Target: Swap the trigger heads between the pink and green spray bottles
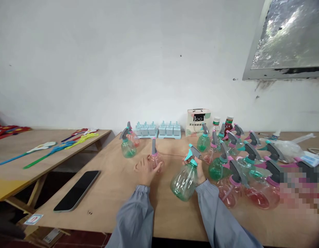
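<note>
My right hand [200, 170] grips a green spray bottle [184, 182] from behind, near its neck. That bottle is tilted above the table, with a turquoise-and-grey trigger head and a little liquid at the bottom. My left hand [146, 170] is around the near side of a pink spray bottle [156, 159], which stands upright. Its thumb lies against the bottle's right side, while the other fingers are spread to the left, apart from the body. Behind, at the left, stand another green spray bottle [128, 148] and a pink spray bottle [135, 137], partly hidden.
Several pink and green spray bottles [229, 193] crowd the right side. Pale blue ice-pop moulds [170, 131] and a printed paper bag [198, 120] stand by the wall. A phone [78, 190] lies at left. Hand-shaped sticks [49, 155] lie on the other table [9, 175].
</note>
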The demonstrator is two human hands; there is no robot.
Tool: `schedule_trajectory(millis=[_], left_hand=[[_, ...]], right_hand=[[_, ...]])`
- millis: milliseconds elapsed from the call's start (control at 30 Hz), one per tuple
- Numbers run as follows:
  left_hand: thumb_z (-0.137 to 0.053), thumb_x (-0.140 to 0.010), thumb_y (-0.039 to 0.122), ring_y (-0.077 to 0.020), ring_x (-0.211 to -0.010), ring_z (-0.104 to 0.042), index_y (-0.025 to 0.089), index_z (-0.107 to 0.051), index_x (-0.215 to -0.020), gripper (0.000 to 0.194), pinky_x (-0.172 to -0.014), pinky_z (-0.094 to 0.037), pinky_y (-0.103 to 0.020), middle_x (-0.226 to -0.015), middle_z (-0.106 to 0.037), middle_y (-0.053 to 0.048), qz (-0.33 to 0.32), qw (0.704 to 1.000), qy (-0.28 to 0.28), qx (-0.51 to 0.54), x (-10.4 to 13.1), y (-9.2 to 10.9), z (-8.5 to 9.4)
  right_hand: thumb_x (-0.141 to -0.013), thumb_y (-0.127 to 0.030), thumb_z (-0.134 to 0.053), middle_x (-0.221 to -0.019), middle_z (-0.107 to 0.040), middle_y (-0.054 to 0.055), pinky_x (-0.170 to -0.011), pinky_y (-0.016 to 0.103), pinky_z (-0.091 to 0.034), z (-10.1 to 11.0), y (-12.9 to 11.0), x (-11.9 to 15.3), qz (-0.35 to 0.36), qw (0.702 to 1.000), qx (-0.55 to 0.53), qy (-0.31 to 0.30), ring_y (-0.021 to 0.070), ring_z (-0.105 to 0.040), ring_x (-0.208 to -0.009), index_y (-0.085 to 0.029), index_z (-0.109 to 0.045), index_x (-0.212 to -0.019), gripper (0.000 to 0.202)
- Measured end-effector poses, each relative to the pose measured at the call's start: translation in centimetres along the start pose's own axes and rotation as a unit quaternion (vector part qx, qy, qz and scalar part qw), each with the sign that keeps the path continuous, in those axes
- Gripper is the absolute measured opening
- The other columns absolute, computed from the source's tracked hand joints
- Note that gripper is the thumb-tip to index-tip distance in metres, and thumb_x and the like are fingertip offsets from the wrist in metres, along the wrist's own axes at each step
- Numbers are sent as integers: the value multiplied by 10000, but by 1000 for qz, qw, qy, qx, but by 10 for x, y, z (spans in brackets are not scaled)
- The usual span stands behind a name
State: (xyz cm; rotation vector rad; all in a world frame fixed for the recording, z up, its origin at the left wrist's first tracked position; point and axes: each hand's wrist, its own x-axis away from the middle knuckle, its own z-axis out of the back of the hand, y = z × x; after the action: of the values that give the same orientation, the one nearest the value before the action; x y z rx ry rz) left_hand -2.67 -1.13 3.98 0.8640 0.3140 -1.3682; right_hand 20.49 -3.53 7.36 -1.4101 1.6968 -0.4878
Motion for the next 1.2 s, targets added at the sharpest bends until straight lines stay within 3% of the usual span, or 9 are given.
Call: schedule_trajectory(millis=[167, 400, 533, 700, 867, 1067, 1200], left_hand=[[-562, -789, 710, -325, -1022, -637, 142, -607, -1229, 720, -979, -366, -478, -1090, -704, -161, -8, 1000, 7, 3, 0, -1, -2], [-537, -798, 736, -322, -1017, -633, 146, -611, -1238, 740, -998, -367, -472, -1079, -699, -168, -9, 1000, -6, -9, 1, -1, -1], [-576, -799, 697, -319, -1031, -633, 143, -606, -1247, 713, -1009, -362, -475, -1092, -699, -154, -7, 1000, -17, -14, 1, 0, 0], [-580, -806, 671, -313, -1043, -627, 147, -611, -1243, 683, -1011, -360, -471, -1108, -695, -157, -5, 1000, -19, -17, 2, 1, 1], [-564, -813, 674, -320, -1052, -621, 150, -611, -1251, 684, -1001, -362, -467, -1119, -691, -164, -6, 1000, -24, -10, 1, 0, -1], [-564, -821, 668, -316, -1060, -621, 151, -598, -1262, 680, -1023, -345, -486, -1129, -687, -162, -8, 1000, -21, 3, 1, -2, -2], [-573, -826, 645, -310, -1076, -623, 153, -596, -1258, 656, -1033, -348, -485, -1139, -685, -164, -8, 999, -27, 16, 1, -1, -1]], right_hand=[[-693, -597, -659, -823, -727, 60, -747, 395, -552, 1, 0, 1, -25, 1000, -2, 7, 277, -666, -928, -265, -646, -723, 334], [-594, -523, -757, -802, -718, 34, -792, 383, -556, 0, 4, 2, -12, 999, 10, 40, 263, -661, -936, -254, -637, -769, 342], [-669, -537, -690, -860, -724, 47, -787, 401, -555, 0, 5, 3, -15, 999, 9, 33, 263, -661, -934, -252, -658, -849, 339], [-627, -476, -743, -744, -696, 19, -739, 353, -541, 0, 8, 3, 10, 995, 31, 92, 226, -651, -807, -246, -644, -800, 304], [-668, -514, -706, -891, -739, 50, -740, 365, -546, -5, 3, 5, -12, 998, 28, 54, 249, -665, -894, -238, -682, -909, 367], [-641, -478, -765, -753, -716, 13, -669, 301, -508, 0, 4, 2, 50, 987, 107, 112, 176, -626, -712, -232, -678, -758, 286], [-652, -479, -787, -780, -699, 15, -789, 347, -512, 4, 5, -2, 97, 957, 217, 164, 199, -631, -798, -230, -694, -798, 303]])
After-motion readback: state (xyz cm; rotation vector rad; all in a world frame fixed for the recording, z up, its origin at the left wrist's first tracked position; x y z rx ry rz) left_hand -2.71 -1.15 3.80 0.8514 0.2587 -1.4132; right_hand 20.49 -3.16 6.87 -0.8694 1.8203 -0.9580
